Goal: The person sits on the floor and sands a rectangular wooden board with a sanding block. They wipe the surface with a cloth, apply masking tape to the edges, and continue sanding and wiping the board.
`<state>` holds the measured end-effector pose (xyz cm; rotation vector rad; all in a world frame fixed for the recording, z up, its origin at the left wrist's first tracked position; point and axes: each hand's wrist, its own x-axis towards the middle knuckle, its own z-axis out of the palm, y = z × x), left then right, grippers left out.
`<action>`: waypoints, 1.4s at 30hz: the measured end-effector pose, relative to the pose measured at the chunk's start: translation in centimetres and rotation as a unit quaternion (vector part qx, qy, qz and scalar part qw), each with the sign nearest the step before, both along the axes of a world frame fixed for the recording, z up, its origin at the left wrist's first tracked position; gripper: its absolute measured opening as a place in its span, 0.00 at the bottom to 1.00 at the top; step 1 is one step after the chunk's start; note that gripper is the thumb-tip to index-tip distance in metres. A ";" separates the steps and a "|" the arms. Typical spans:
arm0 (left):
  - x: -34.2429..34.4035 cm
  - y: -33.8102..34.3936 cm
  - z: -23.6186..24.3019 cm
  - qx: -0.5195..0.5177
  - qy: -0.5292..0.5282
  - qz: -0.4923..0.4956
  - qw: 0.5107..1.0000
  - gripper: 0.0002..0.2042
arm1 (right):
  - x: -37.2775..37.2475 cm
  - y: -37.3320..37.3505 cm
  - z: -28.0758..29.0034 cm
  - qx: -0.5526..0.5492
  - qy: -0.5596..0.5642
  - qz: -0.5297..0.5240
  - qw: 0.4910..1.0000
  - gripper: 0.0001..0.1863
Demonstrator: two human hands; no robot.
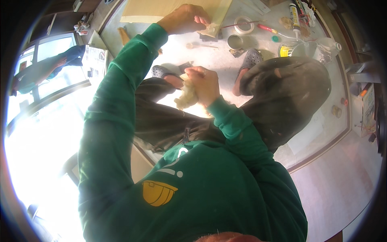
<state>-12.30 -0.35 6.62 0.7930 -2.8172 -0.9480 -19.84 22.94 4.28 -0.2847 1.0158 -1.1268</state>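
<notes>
My left hand (185, 19) is stretched out over the near right corner of a flat cream-coloured panel (141, 12). Its fingers are curled together at the panel's edge, and a small pale tan bit shows at the fingertips; what it is I cannot make out. Closer to me, between my knees, my right hand (206, 86) is closed around a crumpled yellowish cloth (186, 97). The cloth hangs down loosely from the fingers. Under the panel's corner sits a small dark block (211, 38).
An open tin (235, 42), a tape roll (237, 22), a red-handled tool (267, 28) and a cartridge tube (294, 18) lie ahead to the right. Beyond my right knee stand a yellow-labelled tub (285, 50) and a whitish bottle (327, 47). My grey clogs (251, 59) flank the work area.
</notes>
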 end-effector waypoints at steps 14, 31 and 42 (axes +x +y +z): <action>-0.9 0.8 -0.2 -0.014 -0.010 -0.018 1.000 0.07 | 0.6 0.1 -1.9 -0.007 0.041 0.014 0.999 0.15; -1.3 0.6 -0.5 -0.042 0.013 -0.034 0.998 0.05 | 0.5 -0.1 -0.8 0.000 0.026 0.012 1.000 0.15; -1.6 1.2 0.2 -0.044 -0.038 0.061 0.996 0.14 | 0.9 0.0 -2.3 -0.013 0.079 0.020 0.997 0.15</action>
